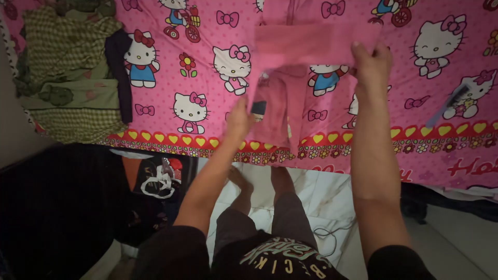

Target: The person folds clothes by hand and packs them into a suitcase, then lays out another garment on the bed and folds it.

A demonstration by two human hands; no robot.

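Note:
I stand at the edge of a bed covered by a pink cartoon-cat sheet (207,93). A pink garment (306,46) lies spread over the sheet ahead of me, its lower part hanging down towards the bed's edge. My left hand (239,120) pinches the lower left edge of the garment. Further up, my right hand (369,63) grips the right end of its folded upper band. Both arms reach forward over the bed's edge.
A stack of folded green checked clothes (70,78) with a dark piece beside it lies at the left of the bed. A blue comb (447,106) rests at the right. Below are white floor tiles, a cable (332,233), a dark bag (161,176) and my bare feet.

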